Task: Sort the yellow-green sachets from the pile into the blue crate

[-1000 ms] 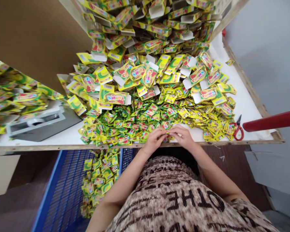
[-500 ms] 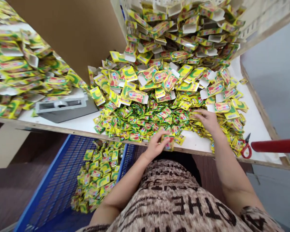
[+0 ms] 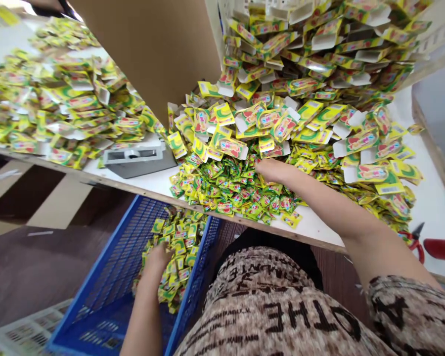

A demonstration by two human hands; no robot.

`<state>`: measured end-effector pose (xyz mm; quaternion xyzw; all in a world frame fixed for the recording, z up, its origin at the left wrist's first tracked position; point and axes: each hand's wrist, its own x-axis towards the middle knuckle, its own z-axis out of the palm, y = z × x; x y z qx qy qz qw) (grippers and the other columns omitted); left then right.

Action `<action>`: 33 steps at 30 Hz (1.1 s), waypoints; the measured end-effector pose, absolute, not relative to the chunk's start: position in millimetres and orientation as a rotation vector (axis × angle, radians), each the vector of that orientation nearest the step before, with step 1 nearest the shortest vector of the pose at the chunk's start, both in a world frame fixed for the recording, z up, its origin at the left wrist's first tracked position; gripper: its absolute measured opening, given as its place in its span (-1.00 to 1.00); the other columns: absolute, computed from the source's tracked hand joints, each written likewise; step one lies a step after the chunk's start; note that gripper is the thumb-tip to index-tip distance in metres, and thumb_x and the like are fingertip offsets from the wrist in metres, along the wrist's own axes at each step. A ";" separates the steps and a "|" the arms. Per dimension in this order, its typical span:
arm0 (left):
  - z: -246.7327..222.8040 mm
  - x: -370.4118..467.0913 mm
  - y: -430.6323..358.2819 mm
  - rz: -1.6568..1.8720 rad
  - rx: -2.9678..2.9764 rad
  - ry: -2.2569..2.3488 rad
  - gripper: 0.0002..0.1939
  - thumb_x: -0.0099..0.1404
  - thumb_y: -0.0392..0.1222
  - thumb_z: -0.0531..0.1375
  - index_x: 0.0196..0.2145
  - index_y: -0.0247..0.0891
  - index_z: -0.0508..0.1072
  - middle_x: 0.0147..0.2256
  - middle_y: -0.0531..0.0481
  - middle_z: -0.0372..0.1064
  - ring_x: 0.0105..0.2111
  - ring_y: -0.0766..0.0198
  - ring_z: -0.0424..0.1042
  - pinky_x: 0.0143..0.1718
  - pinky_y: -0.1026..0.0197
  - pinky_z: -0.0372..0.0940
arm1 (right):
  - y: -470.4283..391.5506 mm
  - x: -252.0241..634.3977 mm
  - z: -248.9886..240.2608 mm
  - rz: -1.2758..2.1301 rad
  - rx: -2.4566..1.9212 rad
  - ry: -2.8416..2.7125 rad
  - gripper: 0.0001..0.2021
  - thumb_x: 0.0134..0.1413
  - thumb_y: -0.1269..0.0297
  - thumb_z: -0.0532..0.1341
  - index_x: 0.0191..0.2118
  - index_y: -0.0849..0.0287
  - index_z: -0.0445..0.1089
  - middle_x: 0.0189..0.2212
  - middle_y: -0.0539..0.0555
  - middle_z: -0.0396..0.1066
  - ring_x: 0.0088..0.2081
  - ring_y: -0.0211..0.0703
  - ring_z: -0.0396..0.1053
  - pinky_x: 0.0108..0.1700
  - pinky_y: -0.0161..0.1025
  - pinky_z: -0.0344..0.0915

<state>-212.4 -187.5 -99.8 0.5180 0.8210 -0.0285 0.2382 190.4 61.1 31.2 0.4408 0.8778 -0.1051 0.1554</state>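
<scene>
My left hand (image 3: 158,258) is down inside the blue basket (image 3: 92,269), over a heap of small yellow-and-green boxes (image 3: 180,242). It is smeared by motion, and its fingers do not show clearly. On the table my right hand (image 3: 270,170) reaches into a pile of small green-and-yellow sachets (image 3: 237,185); its fingertips are hidden among them. Behind that hand lie many flat yellow boxes (image 3: 230,147) with open white flaps. One yellow item (image 3: 291,219) rests near the table's front edge.
A brown cardboard panel (image 3: 148,44) stands on the table beside a grey box-like stand (image 3: 141,160). More boxes (image 3: 85,101) lie at the left. Red-handled scissors (image 3: 415,242) and a red bar (image 3: 441,249) are at the right. Part of another person's arm (image 3: 48,5) shows at top left.
My left hand has gone from the table edge, where it held a small yellow box, down into the blue basket. My right hand has moved left into the sachets. The view has shifted left.
</scene>
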 end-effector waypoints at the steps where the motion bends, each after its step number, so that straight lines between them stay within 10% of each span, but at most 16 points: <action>1: -86.6 -205.6 -176.5 0.073 1.436 2.332 -0.82 0.14 -0.13 0.16 -0.36 -0.27 0.47 -0.41 -0.15 0.50 -0.31 0.00 0.49 -0.23 0.11 0.31 | 58.7 192.1 30.0 -0.276 1.263 2.524 -0.82 -0.15 0.63 0.26 -0.39 0.31 0.55 -0.40 0.29 0.53 -0.26 0.05 0.48 -0.23 -0.19 0.30; 7: 6.2 -96.4 -58.4 1.016 2.002 2.050 -0.72 0.35 -0.11 0.06 -0.13 -0.28 0.46 -0.18 -0.15 0.47 -0.15 0.14 0.43 -0.05 0.12 0.30 | 27.5 219.1 23.5 -0.135 1.332 2.625 -0.82 -0.08 0.54 0.29 -0.27 0.27 0.49 -0.24 0.33 0.47 -0.15 0.13 0.39 -0.20 -0.14 0.31; 12: 37.2 -18.9 46.8 0.635 2.600 1.642 -0.43 0.23 -0.46 0.02 0.21 -0.33 0.22 0.27 -0.30 0.07 0.31 -0.13 -0.05 0.24 -0.28 -0.13 | -10.6 254.5 10.7 -0.298 1.584 2.720 -0.77 0.03 0.41 0.31 -0.14 0.25 0.40 -0.23 0.24 0.46 -0.15 0.04 0.39 -0.13 -0.14 0.30; 17: 53.2 3.9 74.6 0.467 2.672 1.553 -0.55 0.16 -0.51 0.03 0.02 -0.42 0.32 0.17 -0.37 0.16 0.29 -0.19 -0.05 0.25 -0.43 -0.37 | -44.4 294.7 0.5 -0.856 2.269 2.717 -0.75 -0.04 0.16 0.37 -0.27 0.19 0.44 -0.38 0.08 0.46 -0.32 -0.05 0.42 -0.22 -0.13 0.34; 23: 34.4 62.5 -5.0 0.583 2.390 1.260 -0.49 0.10 -0.27 0.22 0.04 -0.33 0.30 -0.08 -0.23 0.34 -0.04 -0.04 0.34 0.07 -0.07 0.20 | -64.7 287.1 22.5 -1.538 3.178 2.633 -0.65 0.03 0.09 0.30 -0.08 0.12 0.42 -0.23 0.06 0.50 -0.27 -0.10 0.45 -0.23 -0.15 0.41; 33: -46.4 150.5 -91.1 0.887 1.813 1.346 -0.50 0.02 -0.26 0.33 -0.06 -0.26 0.33 -0.13 -0.17 0.34 -0.06 -0.01 0.34 0.00 0.01 0.23 | -78.8 313.5 9.4 -0.907 2.281 2.674 -0.84 -0.03 0.34 0.30 -0.27 0.16 0.58 -0.33 0.10 0.54 -0.26 -0.06 0.45 -0.18 -0.22 0.30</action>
